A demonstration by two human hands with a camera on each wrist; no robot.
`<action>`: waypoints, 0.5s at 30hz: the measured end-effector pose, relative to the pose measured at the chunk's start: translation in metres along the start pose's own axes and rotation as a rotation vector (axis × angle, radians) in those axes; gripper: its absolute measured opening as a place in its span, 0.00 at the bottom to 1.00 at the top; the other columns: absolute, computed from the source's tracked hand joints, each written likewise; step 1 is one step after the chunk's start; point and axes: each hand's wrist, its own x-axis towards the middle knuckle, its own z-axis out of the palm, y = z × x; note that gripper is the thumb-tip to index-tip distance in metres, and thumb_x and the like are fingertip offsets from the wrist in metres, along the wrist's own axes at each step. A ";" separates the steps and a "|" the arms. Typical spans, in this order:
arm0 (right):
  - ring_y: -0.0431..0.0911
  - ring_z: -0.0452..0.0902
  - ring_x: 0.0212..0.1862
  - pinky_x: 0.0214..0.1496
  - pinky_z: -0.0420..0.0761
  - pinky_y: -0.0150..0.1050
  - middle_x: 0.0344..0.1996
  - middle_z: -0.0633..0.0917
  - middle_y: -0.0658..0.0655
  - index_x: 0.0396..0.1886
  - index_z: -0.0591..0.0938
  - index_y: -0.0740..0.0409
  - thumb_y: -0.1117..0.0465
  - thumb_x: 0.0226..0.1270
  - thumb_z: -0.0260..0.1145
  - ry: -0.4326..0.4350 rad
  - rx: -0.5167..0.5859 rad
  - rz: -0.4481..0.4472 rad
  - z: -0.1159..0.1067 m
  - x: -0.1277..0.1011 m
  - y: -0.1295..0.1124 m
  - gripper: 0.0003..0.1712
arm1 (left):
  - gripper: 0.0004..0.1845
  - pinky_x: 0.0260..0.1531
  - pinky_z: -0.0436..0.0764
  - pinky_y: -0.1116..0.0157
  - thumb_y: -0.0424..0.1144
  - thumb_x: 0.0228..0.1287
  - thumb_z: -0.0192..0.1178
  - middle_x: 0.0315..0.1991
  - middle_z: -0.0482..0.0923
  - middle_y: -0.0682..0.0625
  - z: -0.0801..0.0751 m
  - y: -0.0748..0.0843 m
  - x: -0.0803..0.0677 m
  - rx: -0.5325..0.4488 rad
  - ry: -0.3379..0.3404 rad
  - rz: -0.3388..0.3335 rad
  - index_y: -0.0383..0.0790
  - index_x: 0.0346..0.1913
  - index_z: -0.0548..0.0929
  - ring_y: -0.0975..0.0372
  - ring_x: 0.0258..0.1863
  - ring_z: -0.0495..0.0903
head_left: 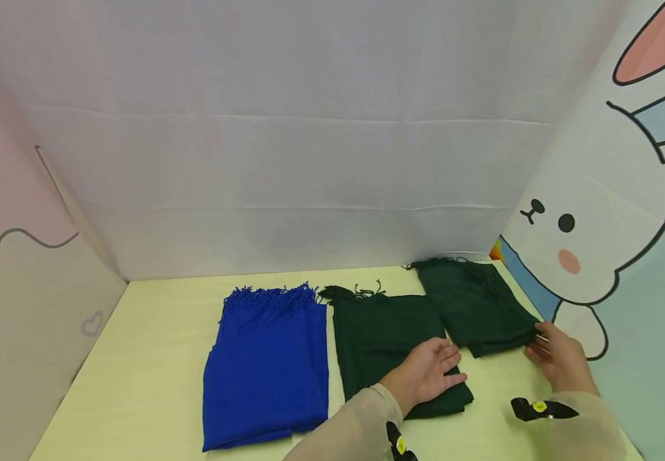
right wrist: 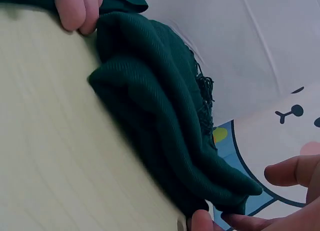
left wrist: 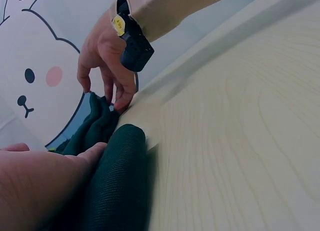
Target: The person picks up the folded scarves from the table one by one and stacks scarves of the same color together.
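Two folded dark green fringed scarves lie side by side, the right one (head_left: 476, 301) farther back. My right hand (head_left: 559, 355) is at its front right corner, fingers bent around the folded edge. In the right wrist view one finger (right wrist: 290, 171) stands slightly off the cloth while others meet its lower edge. My left hand (head_left: 427, 374) rests over the front right part of the middle scarf (head_left: 378, 333), palm turned up, fingers extended. Part of that scarf is hidden under the hand and sleeve.
A folded blue fringed scarf (head_left: 269, 371) lies left of the green ones on the pale wood-grain table (head_left: 153, 358). A white cloth wall (head_left: 309, 160) rises at the back, and a panel with a cartoon rabbit (head_left: 603, 237) borders the right edge.
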 end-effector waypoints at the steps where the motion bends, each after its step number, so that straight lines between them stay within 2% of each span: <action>1: 0.40 0.79 0.33 0.39 0.86 0.36 0.30 0.78 0.49 0.49 0.70 0.51 0.55 0.72 0.59 0.005 -0.013 -0.012 0.001 0.000 0.001 0.11 | 0.37 0.67 0.61 0.37 0.35 0.71 0.49 0.75 0.51 0.28 0.000 0.000 0.000 0.000 0.002 0.001 0.20 0.74 0.48 0.39 0.75 0.50; 4: 0.40 0.80 0.34 0.40 0.86 0.35 0.30 0.78 0.49 0.52 0.69 0.51 0.55 0.72 0.59 0.007 -0.033 -0.021 0.003 0.001 0.001 0.14 | 0.36 0.67 0.61 0.37 0.35 0.71 0.49 0.75 0.51 0.28 -0.001 -0.002 0.000 -0.003 0.007 -0.003 0.20 0.74 0.49 0.39 0.75 0.50; 11: 0.43 0.76 0.30 0.33 0.83 0.37 0.30 0.79 0.49 0.53 0.68 0.45 0.52 0.72 0.61 -0.067 0.034 0.084 0.003 0.009 -0.007 0.15 | 0.37 0.68 0.61 0.38 0.35 0.71 0.49 0.75 0.50 0.28 0.000 -0.001 -0.002 -0.001 0.001 -0.006 0.20 0.75 0.47 0.39 0.76 0.49; 15: 0.43 0.73 0.29 0.30 0.80 0.38 0.26 0.80 0.49 0.52 0.69 0.45 0.50 0.70 0.63 -0.079 0.041 0.097 0.005 0.017 -0.009 0.17 | 0.38 0.68 0.61 0.38 0.35 0.71 0.49 0.75 0.50 0.28 0.001 0.000 -0.003 0.001 -0.002 -0.002 0.20 0.75 0.46 0.39 0.76 0.49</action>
